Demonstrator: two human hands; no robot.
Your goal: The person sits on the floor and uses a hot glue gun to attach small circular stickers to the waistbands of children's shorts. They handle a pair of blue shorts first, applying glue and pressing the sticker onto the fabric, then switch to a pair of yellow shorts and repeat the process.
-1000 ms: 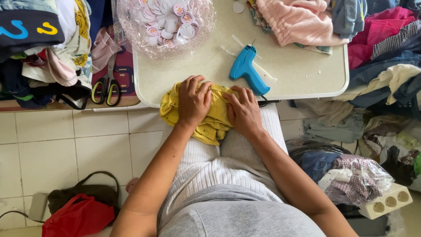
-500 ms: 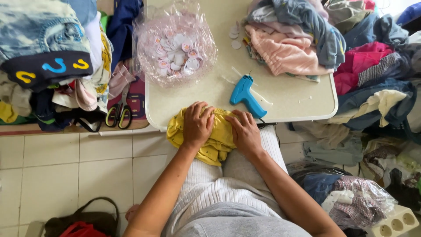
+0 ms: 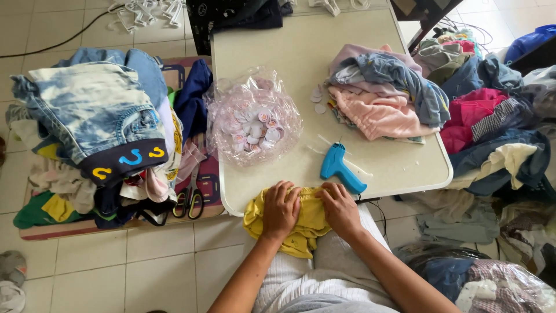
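A crumpled yellow garment [image 3: 307,229] lies at the near edge of the white table [image 3: 301,64] and hangs over onto my lap. My left hand [image 3: 280,210] presses on its left part with fingers curled into the cloth. My right hand [image 3: 339,208] grips its right part beside the left hand. A blue tagging gun [image 3: 340,168] lies on the table just beyond my right hand. A clear plastic bag of round tags [image 3: 253,122] sits further back, left of centre.
Pink, blue and grey clothes [image 3: 385,95] are piled at the table's right. A tall stack of clothes topped by denim [image 3: 95,127] stands on a low platform at left, with scissors [image 3: 189,200] beside it. More clothes [image 3: 492,133] and a bagged bundle [image 3: 486,284] lie on the floor at right.
The view has tilted up, showing more of the table and far floor. Both hands stay on the yellow garment, bunching it a little closer together.
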